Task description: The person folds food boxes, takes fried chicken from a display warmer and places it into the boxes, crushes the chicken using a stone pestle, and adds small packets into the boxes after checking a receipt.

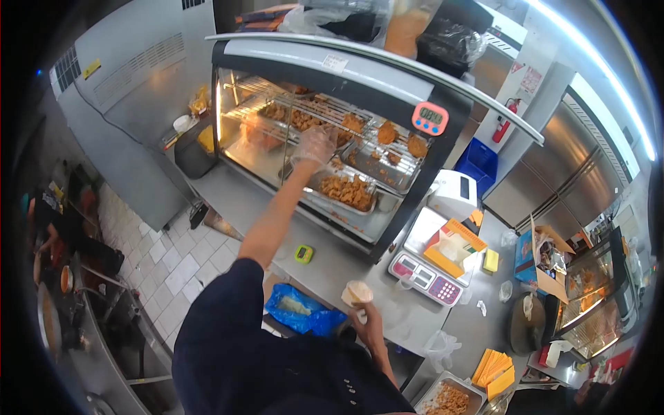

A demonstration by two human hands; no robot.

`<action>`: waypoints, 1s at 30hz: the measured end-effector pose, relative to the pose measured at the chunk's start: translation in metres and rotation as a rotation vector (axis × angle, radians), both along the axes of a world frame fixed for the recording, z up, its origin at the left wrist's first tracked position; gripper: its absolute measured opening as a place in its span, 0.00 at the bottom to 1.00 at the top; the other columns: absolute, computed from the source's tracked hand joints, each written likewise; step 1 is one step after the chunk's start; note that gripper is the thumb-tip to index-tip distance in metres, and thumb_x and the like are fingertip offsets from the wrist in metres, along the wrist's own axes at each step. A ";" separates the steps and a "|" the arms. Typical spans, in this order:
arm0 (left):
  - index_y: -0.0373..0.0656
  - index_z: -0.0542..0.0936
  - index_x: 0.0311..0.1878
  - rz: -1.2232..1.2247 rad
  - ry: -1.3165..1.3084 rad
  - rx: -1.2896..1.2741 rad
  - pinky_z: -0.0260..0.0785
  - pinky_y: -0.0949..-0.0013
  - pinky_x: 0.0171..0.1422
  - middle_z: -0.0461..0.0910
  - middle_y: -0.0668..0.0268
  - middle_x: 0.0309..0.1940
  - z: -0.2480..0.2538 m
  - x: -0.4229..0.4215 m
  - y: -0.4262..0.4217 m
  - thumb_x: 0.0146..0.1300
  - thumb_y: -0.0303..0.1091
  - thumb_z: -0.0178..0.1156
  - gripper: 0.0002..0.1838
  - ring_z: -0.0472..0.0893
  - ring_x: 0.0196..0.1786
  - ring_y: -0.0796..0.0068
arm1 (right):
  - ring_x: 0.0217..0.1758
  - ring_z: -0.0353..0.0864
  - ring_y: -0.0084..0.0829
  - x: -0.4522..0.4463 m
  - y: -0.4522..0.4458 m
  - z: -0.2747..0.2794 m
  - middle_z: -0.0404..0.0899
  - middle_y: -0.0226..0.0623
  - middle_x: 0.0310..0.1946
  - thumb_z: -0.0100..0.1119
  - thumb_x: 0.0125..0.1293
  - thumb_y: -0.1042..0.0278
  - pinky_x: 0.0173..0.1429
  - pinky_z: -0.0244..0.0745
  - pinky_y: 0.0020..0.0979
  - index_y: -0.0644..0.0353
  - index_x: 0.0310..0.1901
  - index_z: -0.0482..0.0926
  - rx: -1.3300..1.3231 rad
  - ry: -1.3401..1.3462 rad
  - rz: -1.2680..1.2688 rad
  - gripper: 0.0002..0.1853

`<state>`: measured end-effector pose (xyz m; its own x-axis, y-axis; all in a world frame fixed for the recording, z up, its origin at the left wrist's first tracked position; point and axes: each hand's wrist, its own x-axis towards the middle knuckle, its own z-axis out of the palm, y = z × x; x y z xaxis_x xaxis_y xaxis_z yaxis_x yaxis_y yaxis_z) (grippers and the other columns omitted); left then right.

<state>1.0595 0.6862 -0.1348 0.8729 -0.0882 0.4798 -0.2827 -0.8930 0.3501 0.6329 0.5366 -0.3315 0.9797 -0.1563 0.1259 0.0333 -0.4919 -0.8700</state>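
Note:
My left hand [315, 147], in a clear plastic glove, reaches into the lit food warmer [325, 83]. It is at the upper wire shelf, beside a tray of fried chicken pieces [304, 120]; glare on the glove hides whether its fingers hold anything. Below the hand lies a metal tray of small fried chicken pieces [346, 191]. Larger fried pieces [387, 133] rest on the rack to the right. My right hand [370, 319], low over the counter edge, has its fingers closed around a pale, rounded thing [357, 293], whose kind I cannot make out.
A digital scale [425, 280] bears an orange paper box [454, 249]. A green timer [303, 254] sits on the counter, and a blue plastic bag [304, 310] lies below. Orange paper packets [494, 372] are at the lower right. Another person [69, 235] stands far left.

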 end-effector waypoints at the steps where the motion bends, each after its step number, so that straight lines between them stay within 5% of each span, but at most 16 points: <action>1: 0.45 0.86 0.39 -0.084 -0.018 0.218 0.73 0.53 0.61 0.86 0.53 0.42 0.000 0.025 -0.001 0.74 0.48 0.48 0.21 0.83 0.53 0.55 | 0.46 0.85 0.34 -0.016 -0.005 -0.018 0.85 0.41 0.43 0.69 0.66 0.69 0.52 0.78 0.33 0.61 0.53 0.81 0.058 0.060 -0.012 0.15; 4: 0.47 0.86 0.43 -0.392 -0.025 0.778 0.72 0.54 0.63 0.86 0.60 0.49 -0.077 0.159 0.007 0.75 0.51 0.44 0.24 0.83 0.54 0.58 | 0.45 0.86 0.35 -0.058 -0.034 -0.055 0.86 0.41 0.43 0.68 0.68 0.64 0.52 0.80 0.33 0.62 0.54 0.81 0.093 0.246 0.013 0.17; 7: 0.48 0.87 0.49 -0.336 0.033 0.623 0.71 0.55 0.65 0.84 0.60 0.53 -0.082 0.163 -0.014 0.75 0.52 0.45 0.24 0.82 0.56 0.59 | 0.47 0.87 0.37 -0.097 -0.055 -0.071 0.86 0.43 0.45 0.69 0.67 0.60 0.54 0.80 0.35 0.62 0.55 0.81 0.083 0.400 0.004 0.19; 9: 0.48 0.86 0.52 -0.042 0.134 0.502 0.72 0.51 0.63 0.83 0.58 0.55 -0.081 0.148 -0.021 0.75 0.54 0.44 0.26 0.81 0.58 0.58 | 0.50 0.87 0.40 -0.109 -0.061 -0.072 0.87 0.46 0.47 0.70 0.66 0.58 0.55 0.80 0.37 0.62 0.56 0.81 0.108 0.447 -0.071 0.22; 11: 0.47 0.87 0.51 -0.061 0.007 0.576 0.73 0.50 0.61 0.84 0.59 0.54 -0.124 0.189 -0.024 0.75 0.56 0.46 0.26 0.82 0.57 0.57 | 0.49 0.87 0.41 -0.113 -0.068 -0.078 0.87 0.46 0.47 0.69 0.66 0.58 0.55 0.80 0.37 0.62 0.56 0.81 0.125 0.443 -0.097 0.22; 14: 0.45 0.88 0.46 0.058 0.002 0.375 0.77 0.50 0.55 0.86 0.59 0.47 -0.073 0.124 -0.016 0.71 0.58 0.53 0.26 0.84 0.52 0.55 | 0.49 0.88 0.42 -0.102 -0.069 -0.073 0.87 0.47 0.48 0.69 0.66 0.59 0.54 0.80 0.37 0.63 0.56 0.81 0.137 0.424 -0.119 0.21; 16: 0.44 0.88 0.42 0.073 -0.042 -0.014 0.77 0.53 0.54 0.87 0.57 0.40 -0.040 0.072 -0.009 0.69 0.58 0.57 0.25 0.85 0.48 0.55 | 0.49 0.88 0.42 -0.089 -0.072 -0.071 0.87 0.47 0.48 0.68 0.67 0.59 0.54 0.80 0.37 0.63 0.56 0.81 0.117 0.419 -0.111 0.21; 22: 0.40 0.85 0.34 -0.201 -0.466 -0.279 0.78 0.54 0.49 0.86 0.51 0.34 -0.086 0.085 0.029 0.62 0.47 0.62 0.17 0.86 0.41 0.55 | 0.48 0.88 0.39 -0.028 -0.065 -0.063 0.87 0.47 0.46 0.67 0.67 0.61 0.51 0.80 0.37 0.62 0.56 0.81 0.089 0.375 0.091 0.20; 24: 0.40 0.85 0.37 -0.244 -0.324 -0.592 0.78 0.57 0.48 0.86 0.55 0.33 -0.100 0.076 0.042 0.65 0.44 0.62 0.14 0.86 0.39 0.58 | 0.48 0.88 0.38 -0.008 -0.058 -0.066 0.87 0.46 0.46 0.67 0.67 0.62 0.51 0.81 0.38 0.62 0.56 0.81 -0.009 0.344 0.202 0.19; 25: 0.41 0.85 0.39 -0.217 -0.008 -0.890 0.78 0.59 0.48 0.86 0.58 0.33 -0.100 0.066 0.048 0.68 0.43 0.62 0.14 0.85 0.38 0.61 | 0.48 0.88 0.38 0.001 -0.052 -0.063 0.87 0.46 0.46 0.67 0.67 0.62 0.51 0.81 0.38 0.62 0.56 0.81 -0.019 0.352 0.242 0.19; 29: 0.36 0.82 0.46 -0.592 0.054 -1.432 0.79 0.63 0.52 0.86 0.60 0.38 -0.135 0.020 0.095 0.73 0.50 0.59 0.21 0.85 0.41 0.67 | 0.47 0.87 0.34 0.036 -0.022 -0.053 0.87 0.43 0.46 0.67 0.68 0.64 0.50 0.80 0.34 0.62 0.57 0.80 -0.064 0.349 0.465 0.19; 30: 0.38 0.82 0.44 -0.460 0.104 -1.679 0.78 0.62 0.49 0.86 0.61 0.37 -0.125 -0.026 0.103 0.72 0.52 0.60 0.21 0.84 0.38 0.67 | 0.46 0.86 0.30 0.045 -0.012 -0.054 0.87 0.41 0.45 0.67 0.69 0.63 0.50 0.80 0.31 0.63 0.57 0.80 -0.076 0.323 0.539 0.19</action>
